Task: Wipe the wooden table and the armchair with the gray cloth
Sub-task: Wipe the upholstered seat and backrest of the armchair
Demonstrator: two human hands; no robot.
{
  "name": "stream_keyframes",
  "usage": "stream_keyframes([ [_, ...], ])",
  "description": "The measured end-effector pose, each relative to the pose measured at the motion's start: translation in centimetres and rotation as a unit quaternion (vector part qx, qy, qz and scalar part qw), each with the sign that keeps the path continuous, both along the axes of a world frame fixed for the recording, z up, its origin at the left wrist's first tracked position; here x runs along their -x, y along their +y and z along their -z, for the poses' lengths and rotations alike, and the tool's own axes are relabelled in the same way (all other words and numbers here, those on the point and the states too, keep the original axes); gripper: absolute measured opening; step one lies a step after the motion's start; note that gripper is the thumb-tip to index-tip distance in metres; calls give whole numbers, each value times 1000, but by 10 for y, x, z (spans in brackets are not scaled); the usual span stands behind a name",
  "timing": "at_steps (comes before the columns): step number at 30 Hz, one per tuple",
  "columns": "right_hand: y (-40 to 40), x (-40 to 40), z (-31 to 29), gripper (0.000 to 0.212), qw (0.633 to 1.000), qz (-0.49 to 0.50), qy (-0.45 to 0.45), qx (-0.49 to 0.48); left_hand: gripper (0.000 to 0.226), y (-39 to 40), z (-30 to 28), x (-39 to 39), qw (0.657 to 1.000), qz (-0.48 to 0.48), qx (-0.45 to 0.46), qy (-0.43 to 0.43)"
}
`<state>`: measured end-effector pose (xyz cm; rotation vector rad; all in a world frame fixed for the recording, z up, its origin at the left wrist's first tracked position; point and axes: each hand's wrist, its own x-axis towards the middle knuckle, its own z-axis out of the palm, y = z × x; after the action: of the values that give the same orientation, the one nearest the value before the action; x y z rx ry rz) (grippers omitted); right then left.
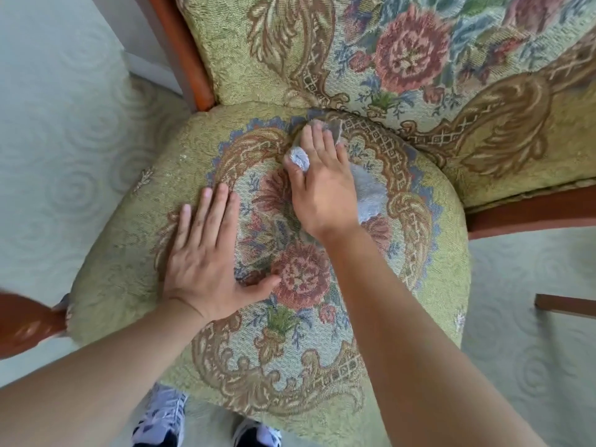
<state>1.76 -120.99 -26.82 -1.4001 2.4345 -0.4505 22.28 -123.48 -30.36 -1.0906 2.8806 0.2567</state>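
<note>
Pressing down near the top centre of the frame, the right hand [317, 188] grips the gray cloth [367, 196] against the seat cushion of the armchair [129, 269], close to where seat meets backrest. Its fingers are spread over the cloth, with a tuft bunched between thumb and forefinger and more fabric showing to the right of the palm. The left hand [206, 253] lies flat and wide at centre left, fingers straight and together, palm resting on the floral upholstery and holding nothing. Reddish wooden armrests appear at the left edge and right side. Pale swirl-patterned carpet [58, 150] surrounds the chair, and two sneakers [161, 421] show at the bottom edge.
</note>
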Motion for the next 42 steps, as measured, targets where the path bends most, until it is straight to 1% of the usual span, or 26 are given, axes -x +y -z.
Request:
stream_keyframes([
  [4, 44, -10, -5, 53, 993, -77, -58, 70, 126, 2, -3, 0, 1000, -3, -3, 7],
  [7, 107, -29, 2, 55, 990, -118, -40, 62, 125, 2, -4, -1, 1000, -4, -5, 9],
  [11, 179, -57, 4, 53, 994, -66, -46, 77, 123, 4, -4, -2, 1000, -7, -5, 18],
  [13, 193, -67, -2, 48, 993, 5, -65, 100, 123, 4, -4, -2, 1000, -5, -3, 22],
  [14, 195, -71, -7, 45, 986, 66, -98, 118, 123, 4, -5, -3, 1000, -3, -6, 21],
  [15, 194, -73, -13, 43, 968, 140, -150, 146, 123, 4, -6, -3, 1000, -3, -11, 21],
  [16, 192, -72, -18, 44, 939, 217, -197, 182, 123, 3, -6, -4, 1000, -3, -15, 22],
  [17, 191, -68, -23, 45, 908, 288, -214, 216, 123, 3, -7, -5, 1000, -1, -16, 22],
  [18, 187, -62, -29, 49, 883, 350, -194, 246, 123, 3, -7, -7, 1000, 4, -18, 20],
  [20, 181, -44, -39, 59, 838, 459, -109, 275, 122, 3, -7, -11, 1000, 18, -19, 15],
  [22, 177, -29, -38, 73, 802, 546, -35, 241, 122, 4, -8, -15, 999, 26, -20, 11],
  [23, 171, -26, -35, 81, 800, 565, -27, 200, 121, 4, -8, -17, 999, 29, -20, 12],
  [24, 162, -27, -29, 86, 812, 560, -38, 158, 120, 4, -7, -19, 999, 32, -21, 14],
  [25, 151, -32, -23, 85, 837, 533, -50, 112, 119, 5, -7, -22, 999, 36, -23, 17],
  [27, 127, -51, -9, 65, 896, 441, -29, 40, 118, 7, -6, -30, 998, 50, -26, 23],
  [29, 104, -72, -3, 53, 926, 376, -5, 37, 118, 8, -5, -38, 997, 66, -26, 31],
  [30, 96, -82, -2, 51, 938, 344, -9, 39, 119, 9, -5, -42, 996, 72, -28, 34],
  [32, 84, -107, -4, 50, 970, 241, -6, 44, 120, 9, -8, -47, 995, 82, -37, 34],
  [34, 78, -129, -5, 51, 987, 149, -30, 55, 119, 6, -11, -51, 994, 92, -48, 35],
  [35, 76, -135, -8, 51, 986, 136, -66, 66, 118, 4, -11, -53, 993, 99, -51, 37],
  [36, 75, -137, -11, 50, 976, 158, -121, 88, 117, 2, -12, -57, 992, 108, -52, 38],
  [37, 73, -136, -17, 47, 951, 214, -191, 118, 117, 1, -11, -62, 991, 116, -51, 37],
  [39, 57, -127, -29, 36, 860, 350, -314, 200, 118, -3, -9, -75, 990, 125, -50, 32],
  [40, 46, -121, -33, 38, 823, 397, -337, 226, 118, -5, -8, -83, 991, 122, -50, 30],
  [41, 33, -115, -36, 43, 809, 420, -339, 231, 119, -6, -7, -90, 992, 115, -49, 27],
  [42, 18, -109, -37, 46, 818, 415, -330, 223, 120, -8, -6, -96, 993, 107, -49, 24],
])
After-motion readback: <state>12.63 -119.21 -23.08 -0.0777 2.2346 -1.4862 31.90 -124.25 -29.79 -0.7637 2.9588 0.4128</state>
